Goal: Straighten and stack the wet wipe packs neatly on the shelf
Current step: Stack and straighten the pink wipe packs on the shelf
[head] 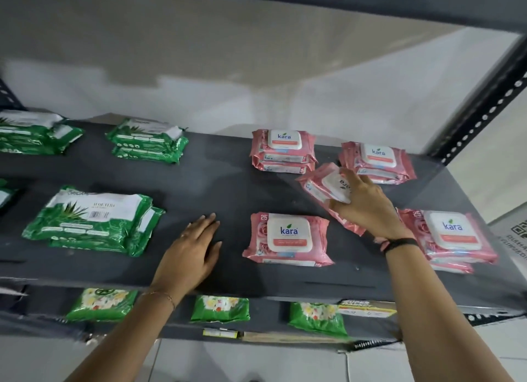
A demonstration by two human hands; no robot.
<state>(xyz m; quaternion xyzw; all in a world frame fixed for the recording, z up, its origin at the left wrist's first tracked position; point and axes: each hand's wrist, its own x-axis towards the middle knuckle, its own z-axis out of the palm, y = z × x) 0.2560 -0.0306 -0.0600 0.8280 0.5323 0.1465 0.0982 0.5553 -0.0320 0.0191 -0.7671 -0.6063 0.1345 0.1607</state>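
Lighting: even, diffuse, moderately bright; source not visible. Soft shadow under the left hand [194,249] on the dark shelf [228,182]. Pale wall behind reads washed out and smeared. Motion blur on the right hand [368,207] and the tilted pink pack [322,186] it grips; lettering there unreadable. Packs near the shelf's left edge soft. Strong wide-angle bending at the frame edges: upright post [484,108] leans, shelf's front edge curves.

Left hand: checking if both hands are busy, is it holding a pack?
No, the left hand lies flat and empty on the bare shelf; only the right hand holds a pink pack.
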